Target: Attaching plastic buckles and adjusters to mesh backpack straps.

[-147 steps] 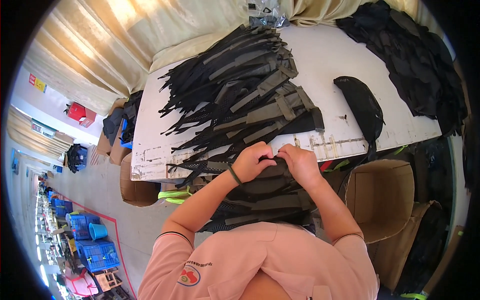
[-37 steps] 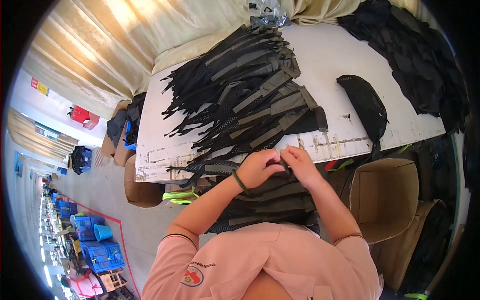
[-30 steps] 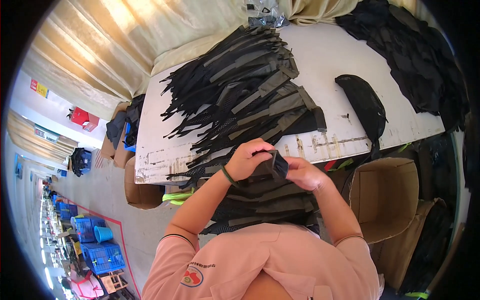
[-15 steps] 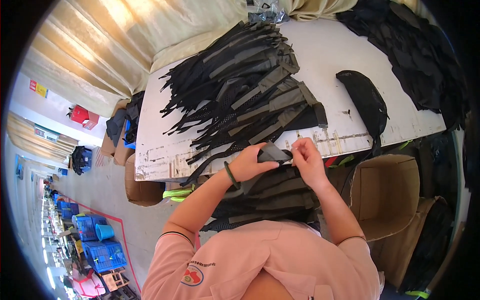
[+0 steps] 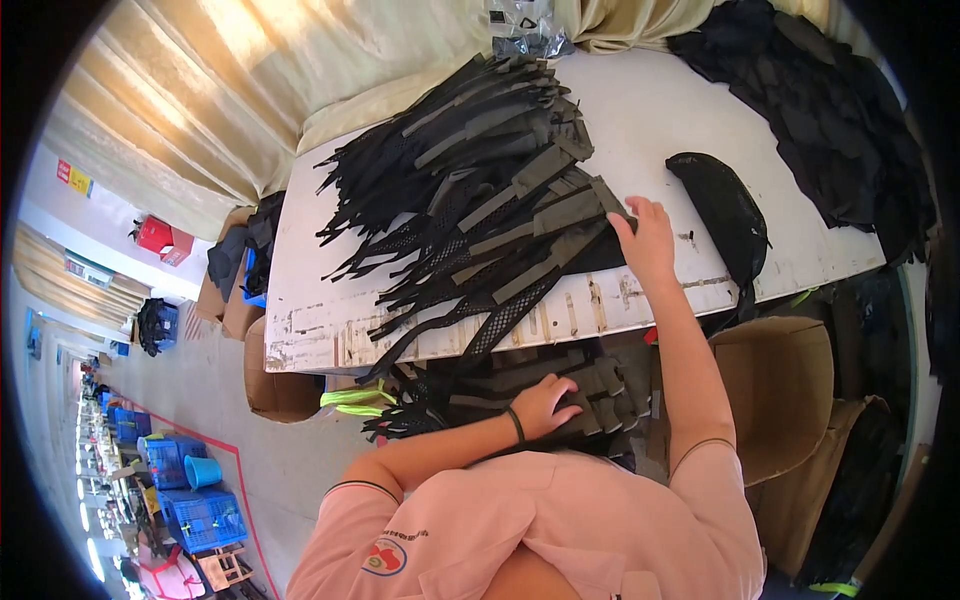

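A spread pile of black mesh and grey fabric strap pieces (image 5: pixel 500 190) lies on the white table. My right hand (image 5: pixel 650 245) reaches to the right end of the nearest pieces, thumb and fingers apart at their edge; nothing shows held. Below the table's front edge, a second heap of such strap pieces (image 5: pixel 600 395) lies close to my body. Resting on that heap is my left hand (image 5: pixel 545 405), its fingers loosely bent and the thumb apart. A black half-moon pouch (image 5: pixel 722 215) with a trailing strap lies to the right of my right hand.
The white table (image 5: pixel 630 110) has a worn front edge. More black fabric pieces (image 5: pixel 810 110) are heaped at its far right. Open cardboard boxes (image 5: pixel 775 400) stand below on the right and left. Blue crates (image 5: pixel 205 515) stand on the floor at the left.
Both hands were together at a grey and black strap piece by the table edge. Now they are apart: the left is down on the near heap, the right up at the table pile.
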The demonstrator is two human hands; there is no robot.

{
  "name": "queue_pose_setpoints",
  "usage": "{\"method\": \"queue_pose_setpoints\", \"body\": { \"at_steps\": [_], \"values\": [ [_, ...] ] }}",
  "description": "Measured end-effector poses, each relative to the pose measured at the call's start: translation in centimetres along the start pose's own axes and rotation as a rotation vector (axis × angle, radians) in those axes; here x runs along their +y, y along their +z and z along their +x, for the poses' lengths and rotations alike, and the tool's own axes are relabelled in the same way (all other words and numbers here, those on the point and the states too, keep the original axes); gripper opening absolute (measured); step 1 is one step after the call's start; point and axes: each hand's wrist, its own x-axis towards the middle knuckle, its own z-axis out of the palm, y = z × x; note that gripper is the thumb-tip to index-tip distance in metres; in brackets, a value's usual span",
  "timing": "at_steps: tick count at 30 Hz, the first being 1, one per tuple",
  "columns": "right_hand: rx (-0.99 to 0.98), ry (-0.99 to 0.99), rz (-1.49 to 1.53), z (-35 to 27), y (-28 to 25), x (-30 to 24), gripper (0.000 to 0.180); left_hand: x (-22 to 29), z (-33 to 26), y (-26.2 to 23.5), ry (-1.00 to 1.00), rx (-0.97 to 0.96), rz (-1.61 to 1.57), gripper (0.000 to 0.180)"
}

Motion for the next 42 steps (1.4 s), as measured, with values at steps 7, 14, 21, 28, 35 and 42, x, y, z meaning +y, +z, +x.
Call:
{"method": "queue_pose_setpoints", "body": {
  "at_steps": [7, 14, 21, 28, 35, 42],
  "values": [
    [-0.09, 0.056, -0.436, 3.4, 3.5, 2.9, 0.028, 2.0, 1.5, -5.4, 0.261, 0.13, -0.137, 0.031],
    [-0.044, -0.098, 0.311, -5.3, -0.9, -4.8, 0.018, 3.6, 6.9, -14.6, 0.372, 0.699, 0.07, 0.043],
    [-0.022, -0.016, 0.26, -11.0, -1.9, -7.6, 0.034, 3.9, 8.6, -13.6, 0.22, 0.278, -0.157, 0.02],
    [-0.07, -0.406, -0.032, -10.7, -0.4, -6.0, 0.037, 1.8, 8.6, -12.7, 0.113, 0.268, -0.351, 0.023],
    [-0.188, -0.468, 0.153, -9.8, -0.9, -6.2, 0.016, 2.0, 7.1, -12.9, 0.167, 0.171, -0.245, 0.023],
    [-0.389, 0.113, 0.467, -9.7, -0.7, -4.8, 0.02, 4.0, 4.8, -13.0, 0.378, 0.256, 0.063, 0.022]
  ]
}}
